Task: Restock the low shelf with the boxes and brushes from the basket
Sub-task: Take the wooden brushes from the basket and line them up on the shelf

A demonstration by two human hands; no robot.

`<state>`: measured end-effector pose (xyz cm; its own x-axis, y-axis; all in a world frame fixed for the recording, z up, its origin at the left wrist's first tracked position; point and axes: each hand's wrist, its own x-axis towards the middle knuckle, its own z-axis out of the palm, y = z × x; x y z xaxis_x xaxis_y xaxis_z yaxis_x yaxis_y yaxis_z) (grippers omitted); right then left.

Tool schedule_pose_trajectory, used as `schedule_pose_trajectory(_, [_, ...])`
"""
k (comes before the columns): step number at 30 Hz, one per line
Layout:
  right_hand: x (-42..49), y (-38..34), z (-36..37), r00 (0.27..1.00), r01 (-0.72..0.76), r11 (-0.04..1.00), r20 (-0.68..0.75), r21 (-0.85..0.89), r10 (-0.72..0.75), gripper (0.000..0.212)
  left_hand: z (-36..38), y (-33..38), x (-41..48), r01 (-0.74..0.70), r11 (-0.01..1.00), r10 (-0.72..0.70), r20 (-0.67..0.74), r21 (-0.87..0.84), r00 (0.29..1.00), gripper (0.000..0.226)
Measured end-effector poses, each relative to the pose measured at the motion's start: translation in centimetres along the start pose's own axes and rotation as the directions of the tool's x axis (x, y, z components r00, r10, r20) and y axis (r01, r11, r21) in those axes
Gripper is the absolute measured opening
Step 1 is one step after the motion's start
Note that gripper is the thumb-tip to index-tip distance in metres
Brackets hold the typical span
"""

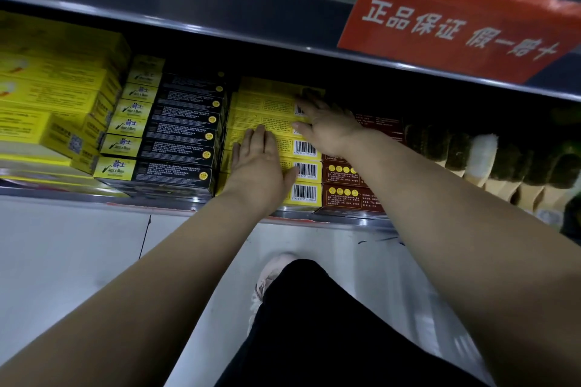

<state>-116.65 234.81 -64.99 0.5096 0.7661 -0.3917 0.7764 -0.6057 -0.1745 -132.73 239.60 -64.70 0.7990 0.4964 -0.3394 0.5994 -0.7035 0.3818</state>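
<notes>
Low shelf (pixel 78 195): stocked with boxes; brushes (pixel 503 155) at right end.
Yellow boxes (pixel 248 104): mid-shelf, between black boxes (pixel 182 132) and red boxes (pixel 342 196).
Left hand (pixel 257 163): flat, pressing yellow boxes.
Right hand (pixel 327 129): fingers spread, flat on the same boxes, farther back.

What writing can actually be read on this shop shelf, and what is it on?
"正品保证 假一赔十": on the red sign.
"爵士": on the yellow end panels of the black boxes; the line beneath is blurred.
Barcode digits on the yellow boxes: too small.
Print on the brown boxes: too small.
</notes>
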Motion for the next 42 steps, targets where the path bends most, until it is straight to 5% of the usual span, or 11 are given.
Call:
schedule_pose_trajectory(13, [-0.2,-0.1,-0.6,1.0,-0.018,1.0,0.022,0.011,0.018,0.058,-3.8,0.8,-3.5,-0.188,0.959,0.161,-0.136,-0.214,0.978,0.065])
schedule_pose_trajectory(17, [-0.2,0.7,-1.0,0.991,-0.123,0.986,-0.037,0.109,0.127,0.065,-4.6,0.2,-3.7,-0.185,0.958,0.15,-0.168,-0.218,0.974,0.062])
schedule_pose_trajectory(22, [-0.1,1.3,-1.0,0.991,-0.124,0.977,0.078,0.174,0.112,0.058,-4.0,-0.3,-3.2,-0.129,0.965,0.109,-0.101,-0.23,0.989,0.063])
schedule_pose_trajectory(33, [0.4,-0.5,-0.8,0.995,-0.073,0.997,-0.076,-0.033,0.07,0.058,-2.8,-0.3,-3.1,-0.117,0.958,0.104,-0.063,-0.264,0.993,0.058])
schedule_pose_trajectory(42, [-0.1,-2.0,-0.4,0.999,0.001,1.0,0.041,-0.013,0.0,0.061,-3.7,-0.9,-4.6,-0.209,0.939,0.147,-0.231,-0.275,0.962,0.054])
